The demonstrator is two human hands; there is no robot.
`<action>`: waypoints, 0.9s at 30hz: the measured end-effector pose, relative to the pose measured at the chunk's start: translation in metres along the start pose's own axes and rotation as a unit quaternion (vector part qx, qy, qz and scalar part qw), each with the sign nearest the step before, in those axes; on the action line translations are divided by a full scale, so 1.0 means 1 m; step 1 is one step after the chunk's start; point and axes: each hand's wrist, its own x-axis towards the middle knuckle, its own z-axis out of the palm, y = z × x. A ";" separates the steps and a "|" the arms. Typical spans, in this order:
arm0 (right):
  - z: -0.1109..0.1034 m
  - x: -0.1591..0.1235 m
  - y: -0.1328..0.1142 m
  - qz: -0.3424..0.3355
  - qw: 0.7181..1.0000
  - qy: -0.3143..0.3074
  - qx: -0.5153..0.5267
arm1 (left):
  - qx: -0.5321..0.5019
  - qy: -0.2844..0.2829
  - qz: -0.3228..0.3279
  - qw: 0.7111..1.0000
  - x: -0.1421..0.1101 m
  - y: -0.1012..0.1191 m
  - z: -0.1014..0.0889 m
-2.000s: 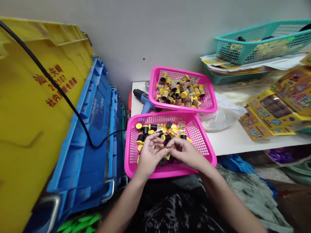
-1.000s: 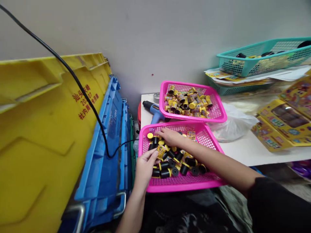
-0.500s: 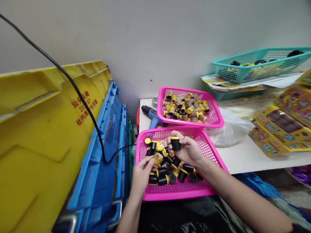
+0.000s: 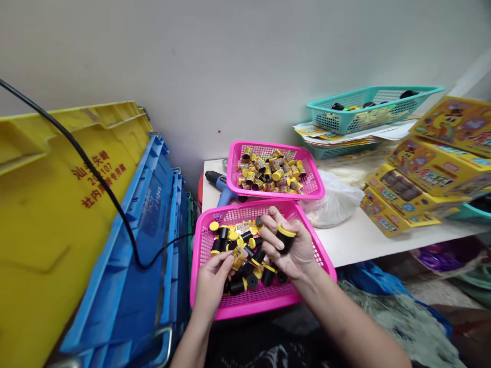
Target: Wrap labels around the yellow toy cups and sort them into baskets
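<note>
My right hand (image 4: 293,245) is wrapped round a small black canister with a yellow lid (image 4: 285,238), held tilted over the right side of the near pink basket (image 4: 264,308). Between thumb and fingertips, my left hand (image 4: 215,276) pinches a yellow printed label (image 4: 238,257) above the same basket. Below both hands lie several loose black canisters (image 4: 238,286) with yellow lids, in a jumble. Some yellow printed pieces (image 4: 245,226) show among them. My right hand hides part of the basket's contents.
Behind is a second pink basket (image 4: 314,191) with several labelled canisters (image 4: 282,166). A blue heat gun (image 4: 226,194) lies left of it. Stacked crates, yellow (image 4: 49,214) and blue (image 4: 126,255), stand at left, a black cable (image 4: 111,194) before them. Yellow boxes (image 4: 418,168) are stacked at right.
The view has swung rightward, so the baskets appear further left. My right hand has turned the black canister into a tilt, its fingers curling more around it. My left hand still pinches the label.
</note>
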 end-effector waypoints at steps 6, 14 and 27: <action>-0.004 -0.007 -0.001 0.055 0.997 -0.044 0.023 | 0.017 0.014 0.012 1.000 -0.002 0.011 0.007; 0.001 -0.015 -0.006 -0.003 1.000 0.013 0.023 | 0.007 -0.013 0.040 0.999 -0.010 0.020 0.020; -0.021 -0.046 -0.026 0.015 0.958 0.123 -0.260 | -0.002 -0.038 0.036 0.999 -0.018 0.023 0.027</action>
